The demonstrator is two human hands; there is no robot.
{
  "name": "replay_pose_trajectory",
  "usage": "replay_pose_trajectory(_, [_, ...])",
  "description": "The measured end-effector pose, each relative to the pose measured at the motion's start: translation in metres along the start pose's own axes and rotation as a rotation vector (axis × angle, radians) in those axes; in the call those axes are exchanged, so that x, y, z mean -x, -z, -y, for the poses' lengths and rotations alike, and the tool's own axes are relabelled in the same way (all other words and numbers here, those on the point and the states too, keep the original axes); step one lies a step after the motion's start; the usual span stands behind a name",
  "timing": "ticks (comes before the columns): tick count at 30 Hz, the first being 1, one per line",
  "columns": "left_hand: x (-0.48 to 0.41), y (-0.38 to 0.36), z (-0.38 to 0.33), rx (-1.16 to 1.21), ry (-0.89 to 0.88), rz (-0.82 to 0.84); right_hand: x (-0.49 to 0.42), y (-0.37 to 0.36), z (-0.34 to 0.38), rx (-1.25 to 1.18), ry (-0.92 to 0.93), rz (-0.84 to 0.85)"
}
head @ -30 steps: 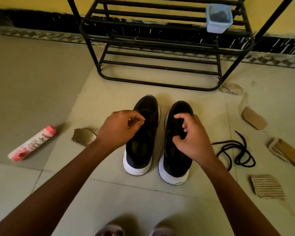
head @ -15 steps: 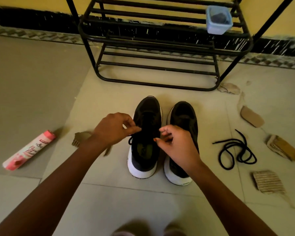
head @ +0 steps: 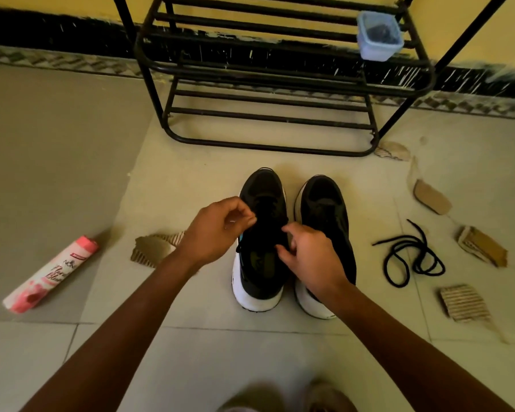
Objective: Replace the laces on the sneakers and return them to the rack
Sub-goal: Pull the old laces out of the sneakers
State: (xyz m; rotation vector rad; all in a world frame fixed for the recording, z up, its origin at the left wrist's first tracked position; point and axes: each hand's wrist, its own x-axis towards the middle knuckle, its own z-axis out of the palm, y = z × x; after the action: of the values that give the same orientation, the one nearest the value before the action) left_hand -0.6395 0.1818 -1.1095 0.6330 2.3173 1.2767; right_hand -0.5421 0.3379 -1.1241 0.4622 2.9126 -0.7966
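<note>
Head view is showing both hands working over the left sneaker, which is lying directly beneath and between them, toe pointing away from the person, heel towards the wrists. Its long axis is running straight ahead from the hands to the shoe rack beyond the fingertips.

The left hand is hovering at the sneaker's left edge with fingers curled, thumb and forefinger pinching together on what I am judging to be the black lace, a loop of which is showing just below that hand. The right hand is curling its fingers down onto the throat from the other side; whether it is holding any lace I cannot tell, dark against dark.

The right sneaker is standing parallel, just beside the first, partly under the right wrist. A loose lace is lying coiled on the tiles out past the right hand, so that hand is sitting nearer to it. Lacing of the first sneaker seems to be in hand.
</note>
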Motion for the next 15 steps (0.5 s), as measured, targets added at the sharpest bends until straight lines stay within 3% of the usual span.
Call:
replay_pose_trajectory(5, [0.005,-0.006,-0.018,0.669,-0.035,-0.058,-0.001,-0.003,0.0,0.088,0.031,0.0])
replay_pose_trajectory(9, [0.005,0.021,-0.03,0.847,0.083,-0.335,-0.002,-0.002,-0.001,0.072,0.017,-0.004])
replay_pose_trajectory(12, [0.006,0.039,-0.034,0.658,0.029,-0.404,-0.002,-0.003,0.0,0.063,0.032,0.008])
replay_pose_trajectory(15, [0.007,0.025,-0.028,0.052,0.021,-0.217,-0.003,-0.004,0.0,0.044,0.035,0.01])
